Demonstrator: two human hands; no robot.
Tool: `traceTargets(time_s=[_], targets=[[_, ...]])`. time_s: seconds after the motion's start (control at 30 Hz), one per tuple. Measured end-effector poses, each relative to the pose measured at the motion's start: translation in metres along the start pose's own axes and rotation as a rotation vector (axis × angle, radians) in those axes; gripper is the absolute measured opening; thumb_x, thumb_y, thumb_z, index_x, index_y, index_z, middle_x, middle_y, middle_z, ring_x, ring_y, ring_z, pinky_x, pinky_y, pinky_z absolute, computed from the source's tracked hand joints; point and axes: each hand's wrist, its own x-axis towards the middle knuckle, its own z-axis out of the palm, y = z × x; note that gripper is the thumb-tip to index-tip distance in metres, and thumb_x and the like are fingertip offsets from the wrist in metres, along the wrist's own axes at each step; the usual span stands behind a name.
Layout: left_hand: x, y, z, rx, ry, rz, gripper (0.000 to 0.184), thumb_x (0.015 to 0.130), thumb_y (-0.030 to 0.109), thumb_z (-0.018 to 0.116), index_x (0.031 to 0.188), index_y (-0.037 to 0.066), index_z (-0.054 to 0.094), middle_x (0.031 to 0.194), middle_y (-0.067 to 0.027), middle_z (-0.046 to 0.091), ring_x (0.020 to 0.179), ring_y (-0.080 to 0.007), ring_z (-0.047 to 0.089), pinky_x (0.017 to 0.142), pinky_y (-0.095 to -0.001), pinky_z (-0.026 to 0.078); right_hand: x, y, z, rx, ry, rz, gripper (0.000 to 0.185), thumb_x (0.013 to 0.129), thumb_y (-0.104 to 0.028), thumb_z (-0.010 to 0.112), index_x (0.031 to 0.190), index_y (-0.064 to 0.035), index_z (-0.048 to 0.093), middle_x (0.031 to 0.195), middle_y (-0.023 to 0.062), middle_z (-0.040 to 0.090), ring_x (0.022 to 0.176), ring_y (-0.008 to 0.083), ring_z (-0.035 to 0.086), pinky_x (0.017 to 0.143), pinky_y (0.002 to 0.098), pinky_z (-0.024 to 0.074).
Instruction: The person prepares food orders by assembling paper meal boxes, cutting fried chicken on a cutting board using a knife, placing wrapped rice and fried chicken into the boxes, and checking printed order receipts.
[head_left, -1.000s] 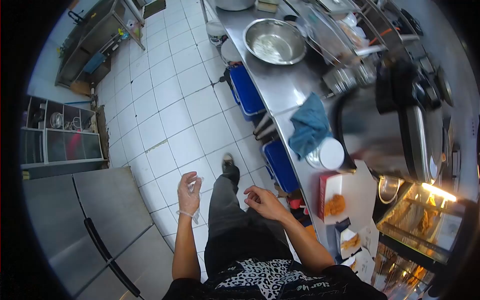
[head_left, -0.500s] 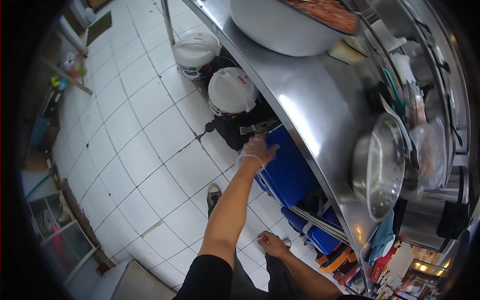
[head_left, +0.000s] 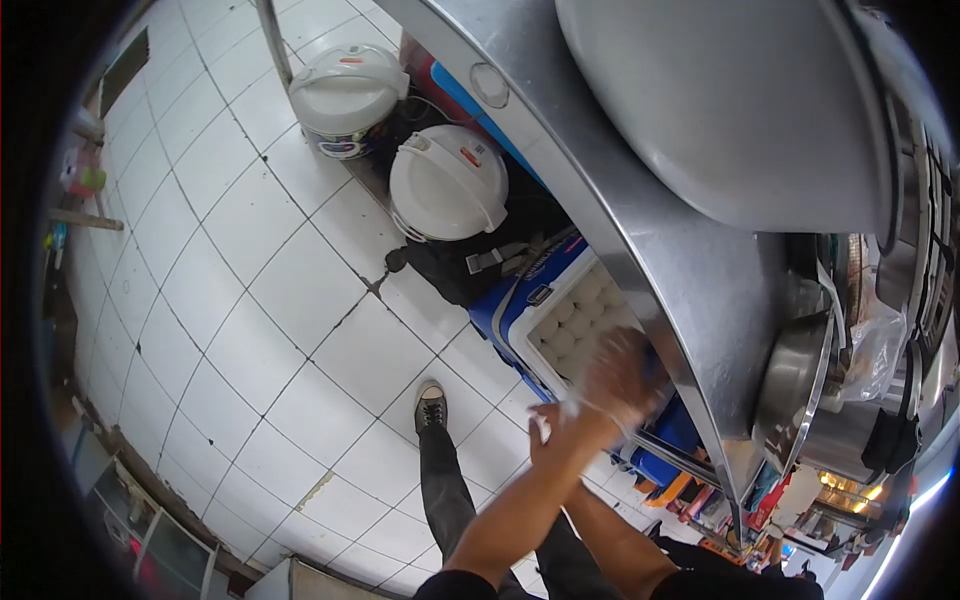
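A blue cooler box (head_left: 509,330) with a white rim stands under the steel table, its top uncovered. Rows of round white balls (head_left: 577,322) fill it; I cannot make out what they are. My left hand (head_left: 615,380), in a clear plastic glove, is over the cooler's near right corner, close to the table edge. Motion smears its fingers, and where the lid is now is hidden. My right hand (head_left: 543,425) lies beyond the left forearm, beside the cooler's near side. Its visible fingers are apart with nothing seen in them; the left wrist covers part of it.
Two white-lidded rice cookers (head_left: 449,183) stand on the floor beyond the cooler. The steel table (head_left: 690,270) overhangs the cooler, carrying a large grey basin (head_left: 720,110) and a steel bowl (head_left: 795,385). A black strap bag (head_left: 445,265) touches the cooler's far side. White tiles (head_left: 290,310) cover the floor.
The blue lid has come off the cooler's top, exposing the white balls. My left hand has moved right and nearer across it. My right hand has risen and now crosses beneath the left forearm.
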Motion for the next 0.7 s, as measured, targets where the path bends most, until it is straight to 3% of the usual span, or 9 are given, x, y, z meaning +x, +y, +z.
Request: traceTargets(time_s=[0.1,0.17,0.2,0.27,0.3,0.43,0.47,0.57,0.7], targets=[[-0.027,0.025,0.037,-0.269,-0.042,0.227,0.039,0.086,0.026,0.062,0.117,0.002,0.065,0.118,-0.0232,0.064,0.109,-0.0389,0.062,0.095,-0.0471,0.051,0.057,0.025,-0.006,-0.198,0.334,-0.029,0.021,0.086,0.002,0.063,0.106,-0.0044,0.062,0.107,0.0153,0.061,0.098,0.0298,0.059,0.085,0.0398,0.0493],[-0.032,0.032,0.006,-0.304,-0.070,0.407,0.033,0.086,0.021,0.062,0.112,0.002,0.066,0.113,-0.0240,0.065,0.104,-0.0383,0.064,0.092,-0.0467,0.052,0.087,0.069,0.007,-0.055,0.426,0.221,0.020,0.085,0.000,0.065,0.105,-0.0039,0.064,0.107,0.0161,0.061,0.103,0.0314,0.060,0.087,0.0410,0.0498],[-0.031,0.036,-0.016,-0.287,-0.079,0.504,0.030,0.087,0.020,0.061,0.109,0.001,0.066,0.110,-0.0250,0.066,0.102,-0.0380,0.065,0.091,-0.0462,0.053,0.105,0.098,0.017,-0.054,0.342,0.255,0.021,0.085,-0.003,0.066,0.105,-0.0037,0.064,0.105,0.0157,0.061,0.102,0.0315,0.061,0.087,0.0414,0.0503],[-0.026,0.037,-0.032,-0.423,-0.283,0.494,0.030,0.088,0.021,0.060,0.110,0.000,0.066,0.110,-0.0250,0.066,0.102,-0.0381,0.065,0.092,-0.0471,0.053,0.145,0.131,0.033,0.018,0.125,0.396,0.023,0.085,-0.011,0.067,0.107,-0.0053,0.066,0.106,0.0149,0.063,0.101,0.0311,0.063,0.088,0.0426,0.0510],[-0.026,0.034,-0.025,-0.465,-0.279,0.523,0.032,0.090,0.023,0.060,0.112,0.000,0.065,0.112,-0.0253,0.065,0.104,-0.0394,0.064,0.095,-0.0473,0.052,0.168,0.137,0.042,0.088,-0.011,0.494,0.024,0.087,-0.016,0.067,0.109,-0.0071,0.067,0.109,0.0145,0.065,0.101,0.0304,0.064,0.089,0.0435,0.0511],[-0.026,0.024,-0.009,-0.484,-0.379,0.618,0.041,0.096,0.030,0.060,0.128,0.006,0.061,0.124,-0.0233,0.062,0.118,-0.0422,0.058,0.106,-0.0471,0.044,0.220,0.187,0.120,0.290,-0.267,0.655,0.026,0.095,-0.017,0.059,0.114,-0.0011,0.066,0.117,0.0154,0.068,0.108,0.0270,0.066,0.095,0.0424,0.0510],[-0.019,0.023,-0.022,-0.479,-0.421,0.655,0.049,0.097,0.038,0.060,0.130,0.002,0.059,0.126,-0.0245,0.061,0.118,-0.0422,0.058,0.106,-0.0481,0.044,0.222,0.187,0.129,0.306,-0.291,0.665,0.027,0.095,-0.017,0.059,0.115,-0.0010,0.066,0.117,0.0158,0.068,0.109,0.0277,0.065,0.095,0.0428,0.0506],[-0.019,0.026,-0.018,-0.319,-0.471,0.646,0.052,0.096,0.042,0.059,0.128,0.001,0.060,0.127,-0.0242,0.061,0.118,-0.0421,0.058,0.106,-0.0482,0.044,0.224,0.177,0.120,0.209,-0.220,0.625,0.028,0.094,-0.017,0.059,0.117,-0.0004,0.064,0.118,0.0172,0.067,0.110,0.0297,0.064,0.097,0.0440,0.0494],[-0.036,0.034,-0.018,-0.315,-0.451,0.460,0.052,0.099,0.041,0.056,0.134,0.002,0.057,0.132,-0.0267,0.058,0.121,-0.0438,0.057,0.104,-0.0525,0.045,0.201,0.139,0.065,0.064,-0.013,0.478,0.031,0.092,-0.016,0.060,0.119,0.0003,0.063,0.119,0.0191,0.066,0.111,0.0325,0.063,0.100,0.0457,0.0478]])
